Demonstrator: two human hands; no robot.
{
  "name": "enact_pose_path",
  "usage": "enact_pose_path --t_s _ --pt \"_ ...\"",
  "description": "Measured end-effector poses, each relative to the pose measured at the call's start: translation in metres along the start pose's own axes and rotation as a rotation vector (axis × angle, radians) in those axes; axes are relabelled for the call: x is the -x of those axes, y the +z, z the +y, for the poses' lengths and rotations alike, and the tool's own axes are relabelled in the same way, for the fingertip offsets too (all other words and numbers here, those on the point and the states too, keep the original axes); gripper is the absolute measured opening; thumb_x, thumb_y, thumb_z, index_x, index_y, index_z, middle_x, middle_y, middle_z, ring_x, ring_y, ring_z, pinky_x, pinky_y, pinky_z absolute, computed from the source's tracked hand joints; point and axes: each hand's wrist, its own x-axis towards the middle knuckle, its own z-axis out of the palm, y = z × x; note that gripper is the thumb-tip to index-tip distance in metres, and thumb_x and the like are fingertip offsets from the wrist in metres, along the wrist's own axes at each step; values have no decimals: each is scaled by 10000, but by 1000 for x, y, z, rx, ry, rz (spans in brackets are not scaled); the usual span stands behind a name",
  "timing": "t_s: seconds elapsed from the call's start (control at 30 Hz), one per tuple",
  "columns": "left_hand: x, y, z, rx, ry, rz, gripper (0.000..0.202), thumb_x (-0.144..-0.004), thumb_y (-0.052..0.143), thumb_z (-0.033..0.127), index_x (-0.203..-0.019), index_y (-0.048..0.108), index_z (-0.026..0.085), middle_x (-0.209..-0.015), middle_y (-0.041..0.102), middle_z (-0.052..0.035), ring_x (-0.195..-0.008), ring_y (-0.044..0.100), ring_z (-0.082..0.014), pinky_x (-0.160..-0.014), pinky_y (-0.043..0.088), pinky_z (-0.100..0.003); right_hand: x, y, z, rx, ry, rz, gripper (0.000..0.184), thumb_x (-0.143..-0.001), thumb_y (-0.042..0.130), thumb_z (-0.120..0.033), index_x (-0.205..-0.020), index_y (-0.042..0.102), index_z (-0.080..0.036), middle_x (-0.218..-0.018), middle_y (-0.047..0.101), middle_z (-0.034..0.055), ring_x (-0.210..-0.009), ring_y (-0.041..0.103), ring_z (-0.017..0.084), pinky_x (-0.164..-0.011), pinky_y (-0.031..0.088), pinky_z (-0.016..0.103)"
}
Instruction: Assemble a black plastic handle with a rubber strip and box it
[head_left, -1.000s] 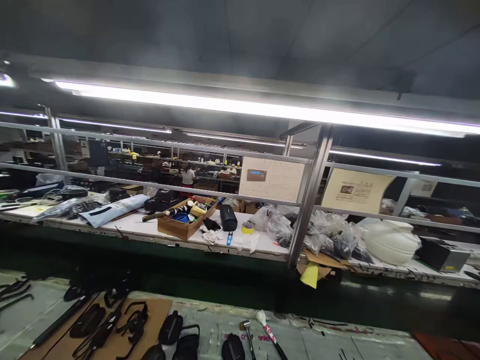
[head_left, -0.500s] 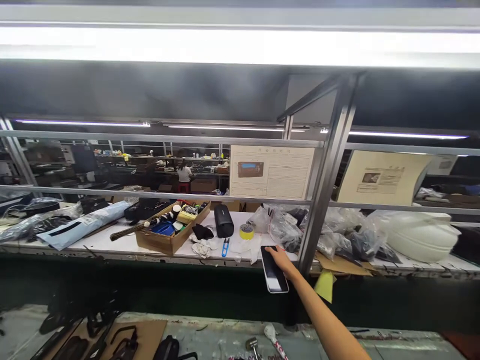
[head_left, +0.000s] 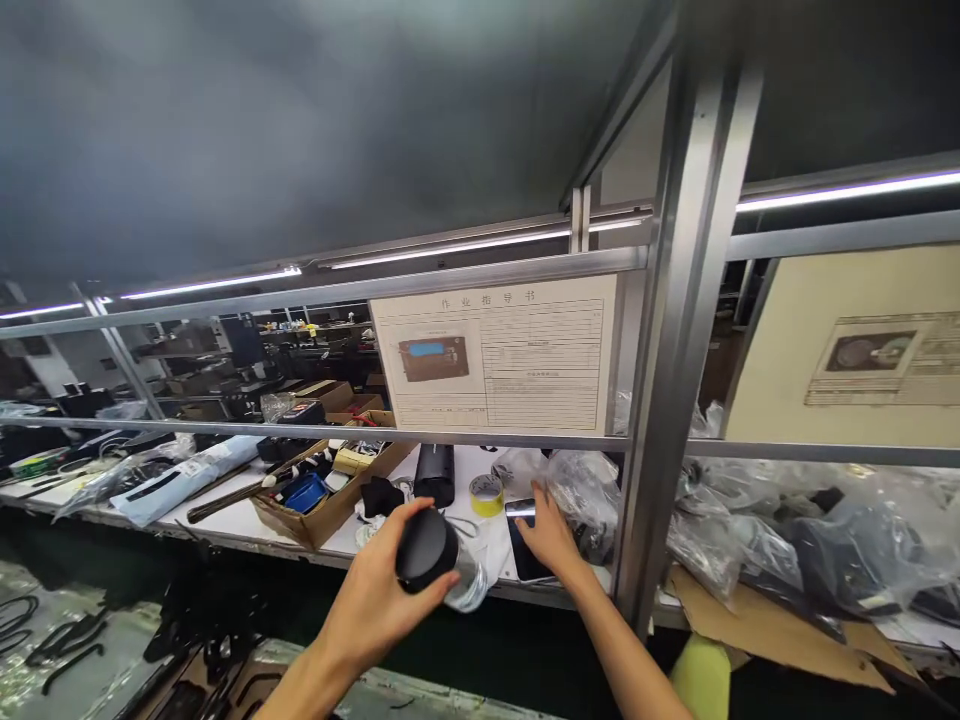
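My left hand [head_left: 375,595] is wrapped round a clear bottle [head_left: 471,580] with a wide black lid [head_left: 425,548]. The thumb and fingers grip it at the lid, and it is tilted with its clear end away to the right, off the front edge of the shelf. My right hand [head_left: 551,535] rests over the right side of a smartphone [head_left: 525,560], which lies on the white shelf. Its thumb lies over the screen and its index finger stretches past the upper corner; the other fingers are partly hidden. A yellow tape roll [head_left: 486,495] sits just behind the smartphone.
A black case [head_left: 435,473] stands beside a cardboard box [head_left: 300,525] of tools. Plastic-bagged parts [head_left: 581,490] crowd the right. A metal post [head_left: 671,330] rises close to my right arm, and a printed sheet [head_left: 499,360] hangs above the shelf.
My left hand has come into view holding the bottle. The smartphone, held before the shelf edge earlier, now lies on the shelf under my right hand. The view has moved closer and tilted.
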Motion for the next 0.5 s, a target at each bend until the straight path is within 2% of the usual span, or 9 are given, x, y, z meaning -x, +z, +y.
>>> enact_pose_path --t_s 0.1,0.23,0.37,0.5 --pt "-47 32 -1 -19 191 75 640 -898 742 405 -1460 477 250 -1446 650 -128 -1314 661 -300 -1115 549 -438 36 7 11 6 -100 87 609 -867 728 -275 -1459 602 -208 -1509 583 186 -1441 523 427 -1200 442 575" --pt "-89 62 -22 -31 362 82 604 -926 717 419 -1446 498 204 -1457 624 -173 -1385 605 -320 -1173 498 -466 69 9 22 24 -223 229 355 -972 587 -333 -1301 673 -230 -1458 589 170 -1400 549 387 -1153 489 592" --pt "-123 81 -40 -86 267 54 589 -900 707 473 -1383 571 164 -1342 685 -200 -1294 651 -380 -1105 529 -510 74 8 22 71 -302 344 201 -978 532 -208 -1121 672 -222 -1261 650 148 -1243 635 328 -1052 564 527" --pt "-166 91 -33 -83 147 63 451 -860 736 463 -1225 687 201 -1142 775 -153 -1230 672 -393 -1074 529 -504 75 11 17 120 -364 422 178 -943 545 -134 -1058 643 -230 -1154 660 119 -1144 657 312 -973 583 495"
